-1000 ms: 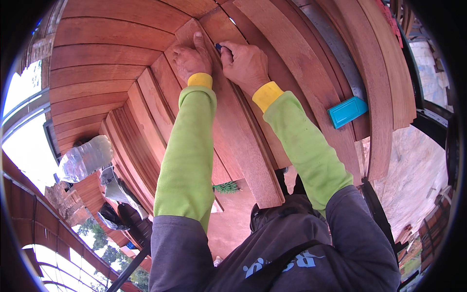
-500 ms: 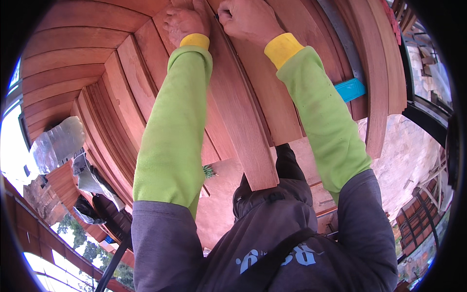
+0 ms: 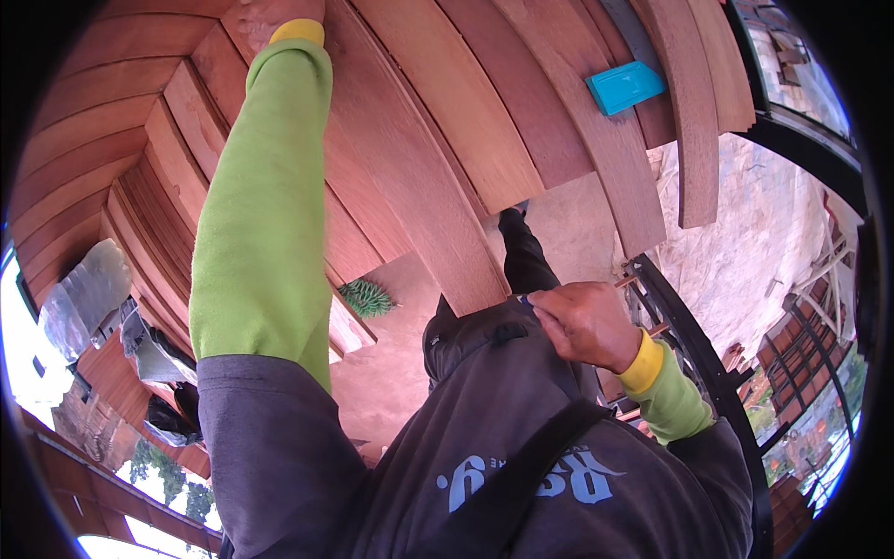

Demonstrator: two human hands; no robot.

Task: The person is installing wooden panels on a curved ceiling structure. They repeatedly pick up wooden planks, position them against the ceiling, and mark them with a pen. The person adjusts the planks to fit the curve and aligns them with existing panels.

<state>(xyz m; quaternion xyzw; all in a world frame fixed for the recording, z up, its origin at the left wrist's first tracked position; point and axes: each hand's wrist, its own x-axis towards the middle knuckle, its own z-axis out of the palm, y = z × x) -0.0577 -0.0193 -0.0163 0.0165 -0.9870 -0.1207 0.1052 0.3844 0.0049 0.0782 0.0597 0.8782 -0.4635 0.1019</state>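
My left hand (image 3: 284, 17) is at the top edge, partly cut off, its visible fingers resting on the reddish-brown boards. A long wooden plank (image 3: 410, 196) runs from near that hand down toward my waist, its near end sticking out past the boards beside it. By that end, in front of my body, my right hand (image 3: 591, 323) is closed. A small dark-blue bit shows at its fingertips, too little to name. To the right, a try square with a teal handle (image 3: 626, 88) and grey metal blade lies across the boards.
More planks (image 3: 112, 88) line the far left. Two curved-looking planks (image 3: 694, 140) overhang at the right, near a dark metal frame (image 3: 810, 144). Below the boards lie a green tufted thing (image 3: 368, 298) and pinkish ground (image 3: 382, 391). Clear plastic (image 3: 88, 289) hangs at the left.
My right hand has left the boards at the top and come down to the plank's near end by my waist. My left hand stays on the boards; the view has shifted.
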